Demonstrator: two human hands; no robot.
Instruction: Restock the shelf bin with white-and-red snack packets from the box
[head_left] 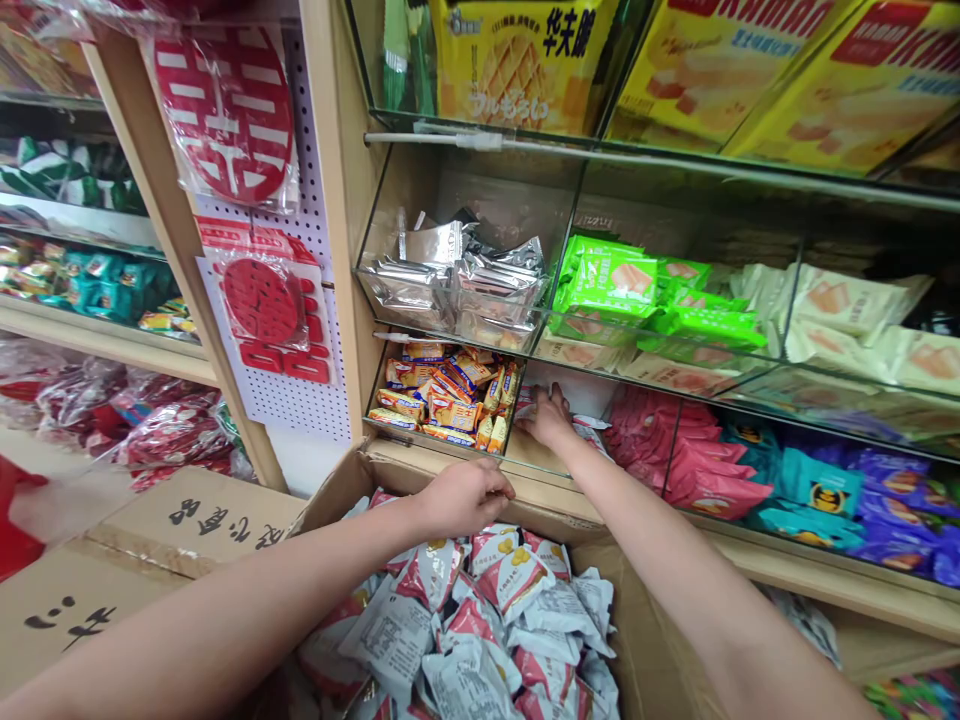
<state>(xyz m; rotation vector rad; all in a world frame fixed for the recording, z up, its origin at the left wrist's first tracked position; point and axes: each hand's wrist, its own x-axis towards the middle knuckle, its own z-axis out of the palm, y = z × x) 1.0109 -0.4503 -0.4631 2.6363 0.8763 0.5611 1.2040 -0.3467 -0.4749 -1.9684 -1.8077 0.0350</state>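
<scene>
My right hand (549,418) reaches into a lower shelf compartment that holds a few small white and pink packets (589,428). Its fingers are bent near a packet at the compartment's left side; whether they grip it is too small to tell. Above the far edge of an open cardboard box, my left hand (466,496) hovers with its fingers curled; nothing plainly shows in them. Many red and white snack packets (510,575) fill the box (645,640). Orange and blue wrapped snacks (450,395) lie in the compartment just left of my right hand.
Pink packets (697,460), teal ones (817,485) and purple ones (900,500) stand to the right. Glass-fronted shelves (637,365) with silver and green packets overhang my right hand. A closed carton (142,540) sits at the left, beside a wooden post (337,200).
</scene>
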